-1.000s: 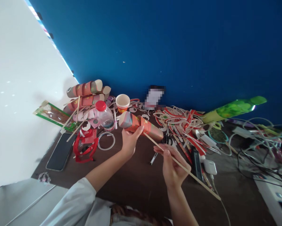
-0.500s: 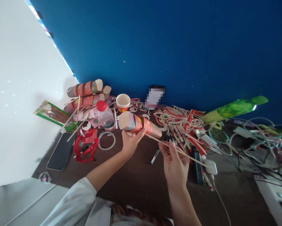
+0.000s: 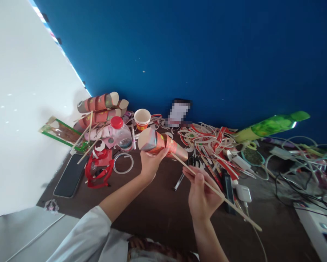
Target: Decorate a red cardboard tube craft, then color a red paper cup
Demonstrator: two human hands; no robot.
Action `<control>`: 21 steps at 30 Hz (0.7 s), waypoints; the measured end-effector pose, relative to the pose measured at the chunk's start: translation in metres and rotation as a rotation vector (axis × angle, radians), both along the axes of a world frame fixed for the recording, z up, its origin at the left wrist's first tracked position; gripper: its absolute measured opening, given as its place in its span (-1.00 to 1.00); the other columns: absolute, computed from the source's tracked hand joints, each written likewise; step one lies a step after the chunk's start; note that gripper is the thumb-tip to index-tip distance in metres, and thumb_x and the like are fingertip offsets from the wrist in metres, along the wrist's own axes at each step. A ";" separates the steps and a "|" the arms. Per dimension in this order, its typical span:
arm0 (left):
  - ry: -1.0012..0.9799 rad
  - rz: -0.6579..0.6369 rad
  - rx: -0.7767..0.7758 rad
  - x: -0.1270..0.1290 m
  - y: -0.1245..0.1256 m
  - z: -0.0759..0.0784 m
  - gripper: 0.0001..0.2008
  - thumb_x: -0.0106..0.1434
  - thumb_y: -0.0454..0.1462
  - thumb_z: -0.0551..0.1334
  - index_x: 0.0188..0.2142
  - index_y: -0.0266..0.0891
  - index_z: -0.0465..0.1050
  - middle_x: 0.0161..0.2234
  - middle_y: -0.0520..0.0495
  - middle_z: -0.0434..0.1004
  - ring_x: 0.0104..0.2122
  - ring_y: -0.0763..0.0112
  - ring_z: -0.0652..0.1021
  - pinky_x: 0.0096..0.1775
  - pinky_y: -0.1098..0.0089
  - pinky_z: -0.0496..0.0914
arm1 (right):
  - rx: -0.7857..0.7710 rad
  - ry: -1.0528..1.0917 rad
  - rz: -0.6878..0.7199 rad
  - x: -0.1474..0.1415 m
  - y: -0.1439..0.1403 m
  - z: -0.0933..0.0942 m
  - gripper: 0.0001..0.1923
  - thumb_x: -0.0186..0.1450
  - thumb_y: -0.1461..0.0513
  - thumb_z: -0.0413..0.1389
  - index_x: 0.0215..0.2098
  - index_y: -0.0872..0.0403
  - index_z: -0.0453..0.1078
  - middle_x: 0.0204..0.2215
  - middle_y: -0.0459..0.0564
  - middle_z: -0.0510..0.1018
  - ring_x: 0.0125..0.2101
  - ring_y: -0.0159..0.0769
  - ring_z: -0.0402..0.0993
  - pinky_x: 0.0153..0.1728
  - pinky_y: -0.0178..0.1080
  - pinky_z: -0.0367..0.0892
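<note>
My left hand (image 3: 150, 165) is closed around a red and grey paper roll (image 3: 177, 150) made of linked cup-like sections, held tilted above the table. Between the thumb and fingers of my right hand (image 3: 203, 193) is a thin wooden stick (image 3: 231, 205). The stick's upper end meets the underside of the paper roll near my left thumb; whether it goes inside, I cannot tell. Its other end points down to the right, past my wrist. Black scissors (image 3: 193, 161) and a marker pen (image 3: 179, 182) lie just beyond my hands.
Similar paper rolls (image 3: 98, 103) are stacked at the back left, near a red-capped bottle (image 3: 121, 134) and paper cups (image 3: 142, 118). A phone (image 3: 70, 176) lies at the left edge. Paper strips (image 3: 209, 140) pile up behind my right hand; cables (image 3: 294, 178) tangle at the right.
The stick's free end has swung down toward me, so the stick slopes more steeply. My right hand has turned a little with it. My left hand keeps the paper roll nearly still.
</note>
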State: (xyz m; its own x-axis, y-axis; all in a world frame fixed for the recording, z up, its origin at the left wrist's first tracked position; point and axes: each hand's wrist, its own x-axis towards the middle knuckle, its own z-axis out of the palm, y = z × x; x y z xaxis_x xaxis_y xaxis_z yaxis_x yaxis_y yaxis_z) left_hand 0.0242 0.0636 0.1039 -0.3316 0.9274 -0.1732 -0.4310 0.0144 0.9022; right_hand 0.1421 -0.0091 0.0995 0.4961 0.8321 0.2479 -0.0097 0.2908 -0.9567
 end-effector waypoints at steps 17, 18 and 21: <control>-0.170 0.088 -0.096 -0.002 0.003 -0.007 -0.59 -0.07 -0.20 0.48 -0.22 -0.27 0.49 -0.19 -0.12 0.63 -0.15 0.24 0.61 -0.03 0.28 0.43 | 0.205 -0.521 0.082 0.006 -0.006 -0.005 -0.78 0.29 0.35 0.10 -0.16 0.00 0.50 -0.21 0.02 0.65 -0.29 -0.20 0.64 -0.34 -0.12 0.62; -0.185 0.086 -0.095 -0.002 0.003 -0.008 -0.58 -0.08 -0.20 0.48 -0.21 -0.27 0.49 -0.19 -0.13 0.63 -0.14 0.23 0.61 -0.02 0.26 0.43 | 0.203 -0.522 0.084 0.006 -0.006 -0.005 -0.79 0.29 0.35 0.10 -0.16 0.00 0.50 -0.21 0.02 0.65 -0.29 -0.20 0.64 -0.34 -0.11 0.62; -0.184 0.053 -0.059 -0.002 0.004 -0.009 -0.57 -0.08 -0.19 0.48 -0.20 -0.29 0.51 -0.22 -0.13 0.63 -0.16 0.20 0.61 -0.01 0.23 0.43 | 0.204 -0.527 0.096 0.008 -0.006 -0.006 -0.78 0.29 0.36 0.09 -0.15 0.01 0.49 -0.21 0.03 0.64 -0.28 -0.19 0.63 -0.34 -0.11 0.62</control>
